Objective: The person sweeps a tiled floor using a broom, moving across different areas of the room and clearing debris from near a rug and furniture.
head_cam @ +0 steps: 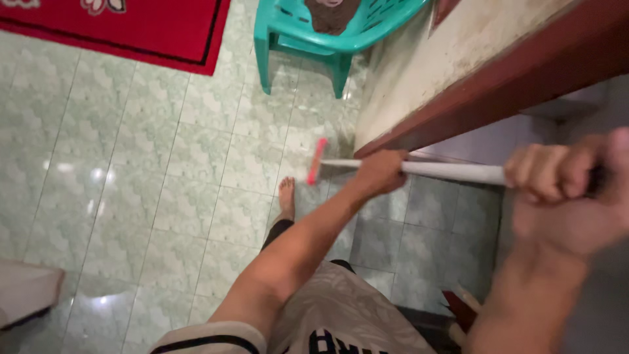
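Note:
A mop or squeegee with a white pole [452,172] and a narrow pink head [317,161] rests its head on the pale green tiled floor [164,170]. My left hand [382,172] grips the pole lower down, close to the head. My right hand [563,174] is wrapped around the upper end of the pole, near the camera. My bare foot [286,196] stands on the tiles just left of the pink head.
A turquoise plastic chair [327,39] stands at the top centre with a brown thing on its seat. A red rug [131,29] lies top left. A stained wall with a dark red door frame [498,82] runs diagonally on the right. A pale object [26,292] sits bottom left.

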